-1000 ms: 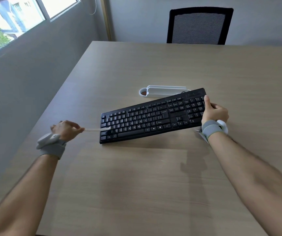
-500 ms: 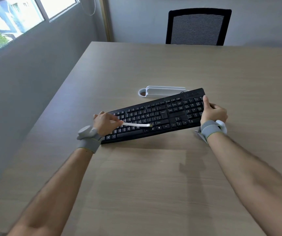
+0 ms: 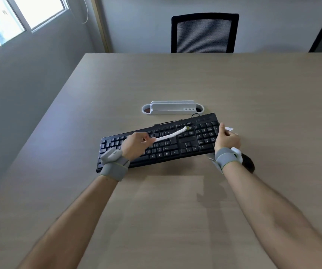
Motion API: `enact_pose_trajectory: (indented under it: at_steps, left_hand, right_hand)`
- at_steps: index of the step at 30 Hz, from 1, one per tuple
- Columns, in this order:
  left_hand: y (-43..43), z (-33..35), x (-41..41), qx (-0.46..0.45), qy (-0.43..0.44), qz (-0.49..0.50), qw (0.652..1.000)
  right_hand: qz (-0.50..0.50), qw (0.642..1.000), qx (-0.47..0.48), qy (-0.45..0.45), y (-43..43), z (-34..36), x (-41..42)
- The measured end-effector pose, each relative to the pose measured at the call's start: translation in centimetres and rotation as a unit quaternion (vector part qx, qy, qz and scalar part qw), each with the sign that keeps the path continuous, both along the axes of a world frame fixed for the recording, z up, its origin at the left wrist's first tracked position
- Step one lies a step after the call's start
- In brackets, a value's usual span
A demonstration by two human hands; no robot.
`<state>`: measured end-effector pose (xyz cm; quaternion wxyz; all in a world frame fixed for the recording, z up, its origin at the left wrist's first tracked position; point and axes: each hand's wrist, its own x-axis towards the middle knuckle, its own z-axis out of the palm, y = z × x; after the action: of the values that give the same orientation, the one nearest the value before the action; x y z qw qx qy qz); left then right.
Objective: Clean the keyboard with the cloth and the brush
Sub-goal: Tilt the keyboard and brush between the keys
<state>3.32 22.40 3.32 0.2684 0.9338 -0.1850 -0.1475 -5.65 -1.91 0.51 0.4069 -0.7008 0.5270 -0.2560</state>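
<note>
— Two hands on the job: what does each one hold?
— The left hand (image 3: 136, 143) is closed around the near end of the white brush (image 3: 172, 133), whose far tip rests on the upper key rows, right of the middle. The right hand (image 3: 226, 138) grips the right edge of the black keyboard (image 3: 162, 148), thumb on top.
— Where does the keyboard lie?
— On the wooden table (image 3: 175, 210), angled, its right end farther away and seemingly raised. Its cable (image 3: 194, 115) runs towards the white desk organiser (image 3: 172, 108) just beyond it.
— And the cloth?
— I cannot tell; something dark (image 3: 248, 164) lies by the right wrist, too blurred to name.
</note>
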Motion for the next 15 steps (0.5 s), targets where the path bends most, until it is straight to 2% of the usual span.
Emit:
enact_pose_trajectory:
  at_steps: [8, 15]
  left_hand:
    - [-2.1, 0.6, -1.2, 0.137, -0.083, -0.016, 0.987]
    - [-0.6, 1.4, -1.4, 0.169, -0.014, -0.083, 0.982]
  right_hand:
    - [-0.017, 0.999, 0.016, -0.03, -0.1, -0.6, -0.2]
    - [-0.027, 0.998, 0.058, -0.029, -0.1, -1.4, -0.6]
